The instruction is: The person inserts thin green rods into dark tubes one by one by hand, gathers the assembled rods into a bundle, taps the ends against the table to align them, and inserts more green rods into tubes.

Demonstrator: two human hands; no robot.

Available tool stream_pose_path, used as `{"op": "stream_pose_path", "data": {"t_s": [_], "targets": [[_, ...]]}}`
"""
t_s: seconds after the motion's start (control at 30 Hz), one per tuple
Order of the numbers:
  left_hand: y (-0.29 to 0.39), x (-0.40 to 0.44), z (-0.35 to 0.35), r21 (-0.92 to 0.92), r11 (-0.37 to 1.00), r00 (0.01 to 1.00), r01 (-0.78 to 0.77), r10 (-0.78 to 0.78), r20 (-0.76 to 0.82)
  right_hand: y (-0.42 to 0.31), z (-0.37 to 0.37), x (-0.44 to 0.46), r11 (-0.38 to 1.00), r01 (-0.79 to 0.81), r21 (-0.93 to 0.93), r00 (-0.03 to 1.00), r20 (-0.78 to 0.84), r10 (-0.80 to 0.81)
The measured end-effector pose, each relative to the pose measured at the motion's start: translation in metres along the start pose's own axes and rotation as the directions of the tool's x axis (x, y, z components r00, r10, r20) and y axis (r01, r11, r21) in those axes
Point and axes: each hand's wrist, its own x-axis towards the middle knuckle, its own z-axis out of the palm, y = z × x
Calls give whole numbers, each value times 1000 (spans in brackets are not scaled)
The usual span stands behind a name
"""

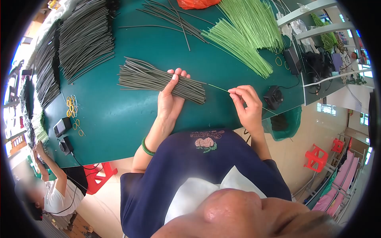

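Note:
My left hand (171, 93) is wrapped round a bundle of thin dark grey-green tubes (139, 77), its thumb lying across the top. One tube sticks out past the others on the right side. Between thumb and fingertips, my right hand (247, 104) pinches a thin light green stick (218, 87). The stick's left tip is at the end of that protruding tube; whether it has gone inside is too small to tell. Its other end runs out behind my right hand toward the lower right.
Light green sticks (250, 29) and loose dark tubes (170, 18) lie at the back of the green table (107, 115). Dark tube stacks (85, 39), rubber bands (71, 106) and black adapters (273, 97) lie around. A green bag (287, 125) hangs at the right edge. Another person (59, 194) sits left.

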Motion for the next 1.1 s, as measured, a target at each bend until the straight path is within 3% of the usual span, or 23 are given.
{"op": "stream_pose_path", "data": {"t_s": [0.5,0.7,0.8,0.9,1.1], "targets": [[-1,-2,2,-2,1000,999,17,-17,39,0,12,2,1000,-30,-8,997,66,31],[-5,-7,3,52,998,997,23,-27,77,-2,24,5,991,15,136,997,79,-26],[-2,-4,2,30,999,997,-12,10,78,7,-4,-6,997,-73,-22,988,133,76],[0,-2,1,13,999,998,-31,30,58,9,-24,-14,911,-408,-56,881,235,410],[-1,-3,2,22,999,999,-26,26,36,15,-14,-24,917,-387,95,862,391,323]]}}
